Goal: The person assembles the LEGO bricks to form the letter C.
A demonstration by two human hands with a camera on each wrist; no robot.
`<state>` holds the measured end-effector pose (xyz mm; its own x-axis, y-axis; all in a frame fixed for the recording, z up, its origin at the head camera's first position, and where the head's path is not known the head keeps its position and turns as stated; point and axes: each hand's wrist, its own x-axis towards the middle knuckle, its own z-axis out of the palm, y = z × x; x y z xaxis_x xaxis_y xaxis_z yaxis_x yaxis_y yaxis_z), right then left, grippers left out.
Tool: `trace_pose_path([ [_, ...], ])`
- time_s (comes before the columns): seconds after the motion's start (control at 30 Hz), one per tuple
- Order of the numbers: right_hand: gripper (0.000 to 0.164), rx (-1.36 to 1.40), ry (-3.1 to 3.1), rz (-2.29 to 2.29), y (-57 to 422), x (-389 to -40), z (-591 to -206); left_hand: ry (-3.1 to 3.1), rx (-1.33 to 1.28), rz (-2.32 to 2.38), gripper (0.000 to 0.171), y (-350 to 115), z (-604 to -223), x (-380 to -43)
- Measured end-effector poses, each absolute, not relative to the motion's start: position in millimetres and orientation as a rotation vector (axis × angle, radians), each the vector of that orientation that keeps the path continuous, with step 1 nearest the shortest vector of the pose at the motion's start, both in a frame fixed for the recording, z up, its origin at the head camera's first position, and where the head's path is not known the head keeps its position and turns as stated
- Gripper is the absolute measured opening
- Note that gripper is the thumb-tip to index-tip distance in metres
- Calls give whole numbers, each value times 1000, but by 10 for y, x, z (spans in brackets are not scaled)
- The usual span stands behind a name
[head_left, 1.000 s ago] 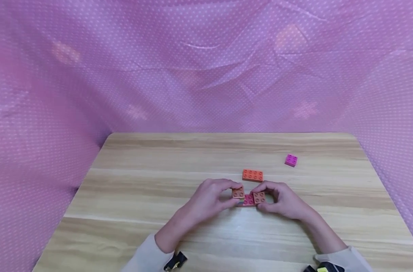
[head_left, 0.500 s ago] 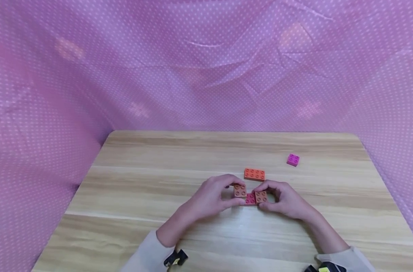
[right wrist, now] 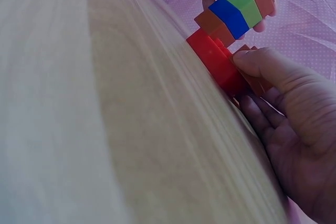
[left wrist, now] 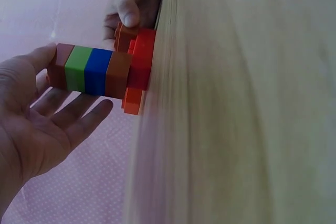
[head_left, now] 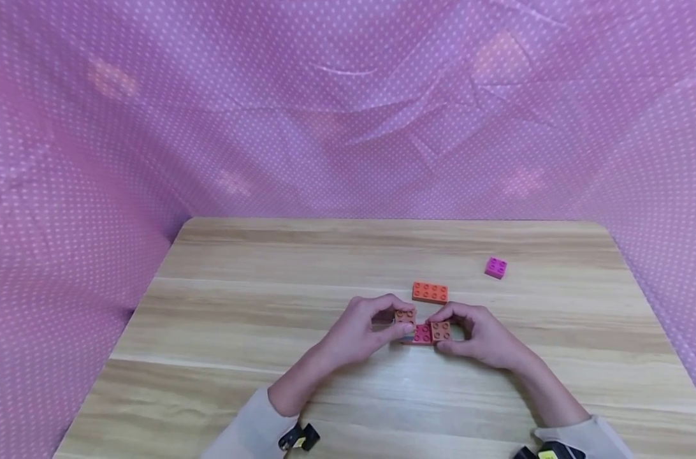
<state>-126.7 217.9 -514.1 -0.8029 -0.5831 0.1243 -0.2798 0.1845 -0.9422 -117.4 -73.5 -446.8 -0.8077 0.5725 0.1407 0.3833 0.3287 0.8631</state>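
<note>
In the head view my left hand (head_left: 356, 331) pinches the top of a stack of building bricks (left wrist: 76, 69). From the top, the stack runs brown, green, blue, brown. Its lower brown brick (left wrist: 118, 73) meets the left end of a long red brick (right wrist: 212, 59) lying on the table. At the red brick's right end, my right hand (head_left: 480, 336) holds a brown brick (head_left: 440, 331) between thumb and fingers. Red studs show between the stack and that brick. My left thumb partly covers the front of the top brown brick (head_left: 405, 315).
An orange long brick (head_left: 430, 292) lies on the table just behind the hands. Farther back to the right is a magenta brick (head_left: 496, 268). Pink dotted cloth (head_left: 348, 127) hangs behind and beside the wooden table (head_left: 256, 287).
My left thumb has moved up from below the stack's near side onto the front edge of its top brick. My right hand keeps its hold at the red brick's right end.
</note>
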Motion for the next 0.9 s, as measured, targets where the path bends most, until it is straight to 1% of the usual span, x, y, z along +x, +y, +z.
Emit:
trace_pose_path([
  [0.3,38,-791,2203,-1636,2173,-1253,-5122,2429,865,1476,36,-712,-4459,-1115],
  [0.47,38,-824,2204,-1654,2158,-1235,-5130,2484,877,1423,42,-713,-4481,-1090],
  [0.6,40,-870,2170,-1664,2188,-1244,-5100,2468,872,1435,40,-728,-4515,-1091],
  [0.73,37,-851,2193,-1767,2246,-1326,-4964,2479,891,1402,39,-761,-4488,-1115],
  [0.83,32,-799,2368,-1811,2253,-1435,-4839,2525,883,1358,40,-790,-4462,-1145],
  [0.9,33,-757,2518,-1749,2236,-1509,-4795,2548,873,1336,42,-803,-4456,-1167],
])
